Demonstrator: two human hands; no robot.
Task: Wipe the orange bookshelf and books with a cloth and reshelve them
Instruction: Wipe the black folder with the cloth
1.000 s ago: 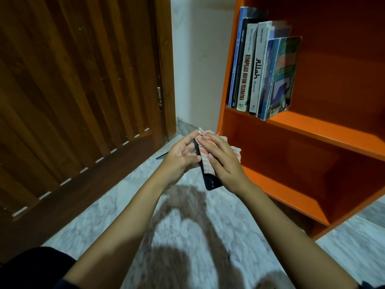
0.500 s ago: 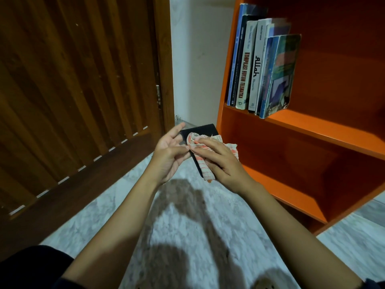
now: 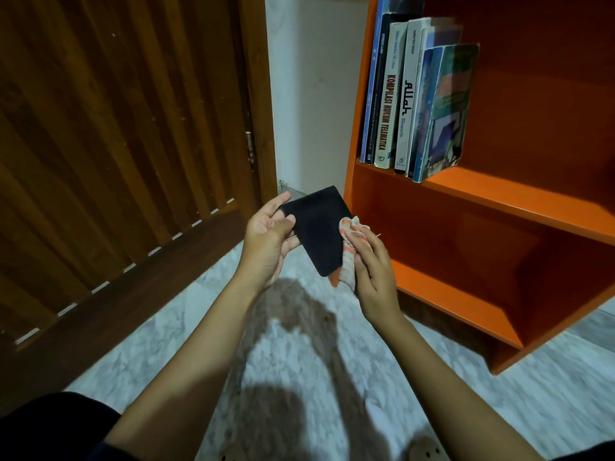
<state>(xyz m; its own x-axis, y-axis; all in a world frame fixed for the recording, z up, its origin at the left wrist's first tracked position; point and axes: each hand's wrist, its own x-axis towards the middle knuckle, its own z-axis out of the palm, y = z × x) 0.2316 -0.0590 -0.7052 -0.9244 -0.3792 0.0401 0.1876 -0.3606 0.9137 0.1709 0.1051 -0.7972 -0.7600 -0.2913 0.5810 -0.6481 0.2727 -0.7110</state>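
1. The left hand (image 3: 268, 242) held a black book (image 3: 316, 231) out in front of the orange bookshelf (image 3: 499, 207), just off its lower-left corner. The grip was loose: thumb on the near face, fingers partly hidden behind the far edge, palm mostly open.
2. The right hand (image 3: 371, 261) was closed on a bunched striped cloth (image 3: 349, 251), pressed against the book's right edge.
3. Risk: the book was pinched at only one corner, so a firm wipe from the cloth side could probably swing it or push it out of the left hand onto the marble floor (image 3: 299, 361) below the bookshelf.
4. Risk: with the cloth wadded, only a small patch touched the cover, so parts could go unwiped; the far face was not visible, so its state could not be told.
5. Shelved books (image 3: 416, 101) stood at the left end of the bookshelf's upper shelf, the outermost one tilted. Sliding the black book in beside them could likely tip that one over.
6. A loose tail of cloth hung below the right hand and might snag on the bookshelf edge during reshelving.
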